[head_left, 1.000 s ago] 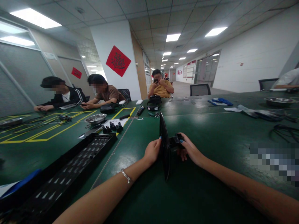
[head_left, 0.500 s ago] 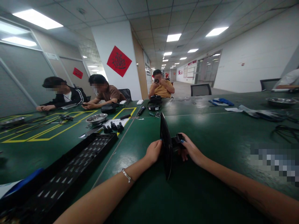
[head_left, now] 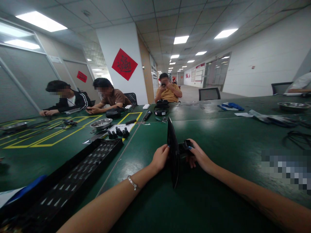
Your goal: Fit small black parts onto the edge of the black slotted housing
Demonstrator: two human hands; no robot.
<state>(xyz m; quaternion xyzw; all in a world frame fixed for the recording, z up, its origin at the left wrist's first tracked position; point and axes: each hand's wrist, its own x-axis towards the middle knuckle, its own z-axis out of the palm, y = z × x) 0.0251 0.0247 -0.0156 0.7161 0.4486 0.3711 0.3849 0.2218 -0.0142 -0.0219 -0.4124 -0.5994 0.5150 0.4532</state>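
A flat black panel (head_left: 173, 152) stands on its edge on the green table (head_left: 213, 136), seen almost edge-on. My left hand (head_left: 159, 158) presses against its left face, fingers curled on it. On the other side, my right hand (head_left: 198, 156) grips a small black block (head_left: 185, 146) fixed to the panel's right face. Both forearms reach in from the bottom of the view.
A long black perforated tray (head_left: 73, 176) lies to my left. Beyond it are small black parts (head_left: 118, 132), a metal bowl (head_left: 102, 123) and yellow floor-tape lines. Three people sit at the far side. Cables (head_left: 295, 137) and another bowl (head_left: 290, 105) lie at the right.
The view has drifted slightly; the panel and both hands keep the same hold on the table.
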